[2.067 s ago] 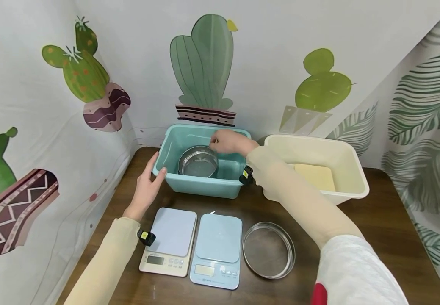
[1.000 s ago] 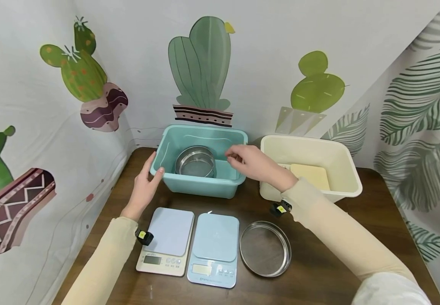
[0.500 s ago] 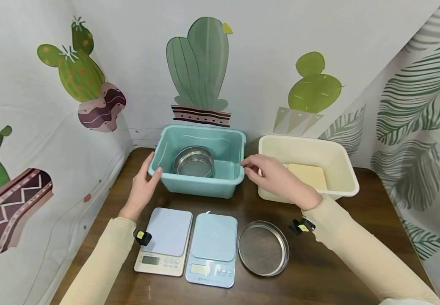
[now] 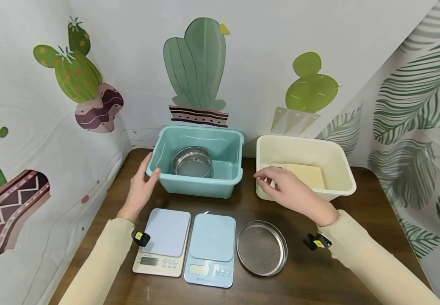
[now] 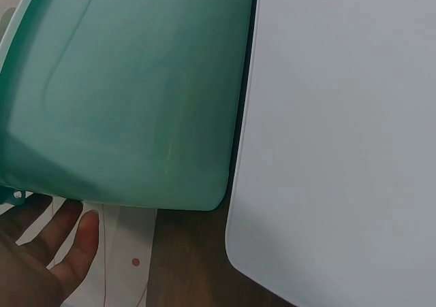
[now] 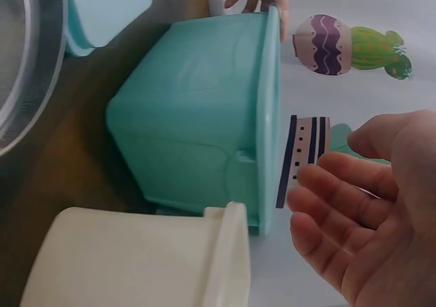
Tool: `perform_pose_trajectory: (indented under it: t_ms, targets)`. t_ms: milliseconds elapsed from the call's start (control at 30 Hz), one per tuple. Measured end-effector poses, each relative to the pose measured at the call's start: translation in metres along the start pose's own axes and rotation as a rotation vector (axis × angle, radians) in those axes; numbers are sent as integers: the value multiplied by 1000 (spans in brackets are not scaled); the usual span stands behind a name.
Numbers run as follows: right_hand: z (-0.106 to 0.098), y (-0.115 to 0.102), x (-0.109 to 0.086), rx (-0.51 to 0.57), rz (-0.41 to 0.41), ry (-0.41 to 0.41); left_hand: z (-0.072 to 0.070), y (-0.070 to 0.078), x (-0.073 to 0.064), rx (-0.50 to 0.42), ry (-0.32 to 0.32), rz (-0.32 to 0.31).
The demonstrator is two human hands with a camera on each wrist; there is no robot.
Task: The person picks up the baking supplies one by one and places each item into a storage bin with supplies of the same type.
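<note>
Head view: left hand (image 4: 138, 189) spreads relaxed fingers against the left end of the turquoise bin (image 4: 197, 188), grip loose, and a round metal sieve (image 4: 192, 163) sits inside! Right hand (image 4: 286, 186) hovers by the cream bin (image 4: 300, 150), grip slack, fingers half-curled. Across the desk (image 4: 303, 286): white kitchen scale (image 4: 166, 232), blue kitchen scale (image 4: 213, 237), second sieve (image 4: 261, 248), side by side!
</note>
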State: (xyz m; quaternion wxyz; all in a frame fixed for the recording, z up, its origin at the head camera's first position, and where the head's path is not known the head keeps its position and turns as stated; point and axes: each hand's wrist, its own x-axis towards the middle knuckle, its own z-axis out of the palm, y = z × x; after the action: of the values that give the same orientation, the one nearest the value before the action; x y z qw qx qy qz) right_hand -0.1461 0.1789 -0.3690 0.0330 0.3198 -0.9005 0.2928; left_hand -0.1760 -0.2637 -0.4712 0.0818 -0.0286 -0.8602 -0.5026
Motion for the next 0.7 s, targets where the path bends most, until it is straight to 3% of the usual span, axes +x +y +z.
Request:
perform_pose_trajectory:
  t_ms: [533,700]
  targets:
    - [24,20,-56,-1,10,37,0,0,-2,-1,5,-8]
    - [30,25,-72,12,49,43,1,0,-1,-8,4,-5]
